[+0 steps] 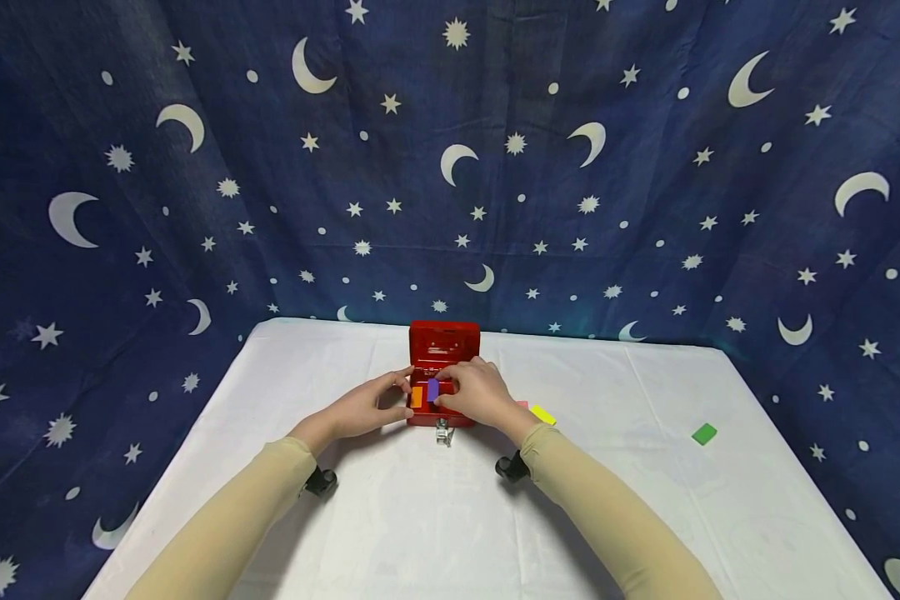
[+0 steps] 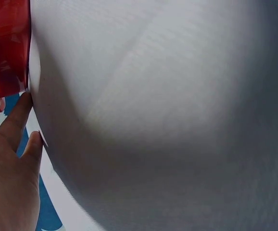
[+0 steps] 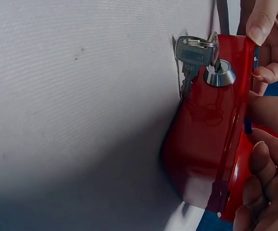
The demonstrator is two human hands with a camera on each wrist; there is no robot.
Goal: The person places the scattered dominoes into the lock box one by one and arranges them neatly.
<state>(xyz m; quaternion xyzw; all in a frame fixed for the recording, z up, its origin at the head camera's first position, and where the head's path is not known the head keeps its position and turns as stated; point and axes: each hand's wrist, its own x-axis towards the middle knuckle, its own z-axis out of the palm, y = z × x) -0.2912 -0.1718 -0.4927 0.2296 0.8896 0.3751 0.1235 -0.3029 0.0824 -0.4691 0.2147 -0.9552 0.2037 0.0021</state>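
Nearest us, two beige sleeves (image 1: 217, 517) reach over the white desk (image 1: 405, 517). We see the left hand (image 1: 363, 408) holding the left side of the red box (image 3: 196, 144), keys (image 3: 194, 53) at its lock. The right hand's (image 1: 486, 392) fingers pinch a purple piece (image 1: 432, 390) at the box's mouth, beside an orange piece (image 1: 416, 397). Pink (image 1: 522, 404), yellow (image 1: 543, 415) and green pieces (image 1: 704, 434) lie rightward.

Five coloured pieces (image 1: 704, 434) showing, one red box (image 1: 427, 419) standing on one worktop (image 1: 412, 525), one lock (image 3: 221, 74), two hands (image 1: 363, 408) (image 1: 482, 393), two sleeves (image 1: 228, 517) (image 1: 603, 508), two wrist cameras (image 1: 327, 482) (image 1: 509, 468).
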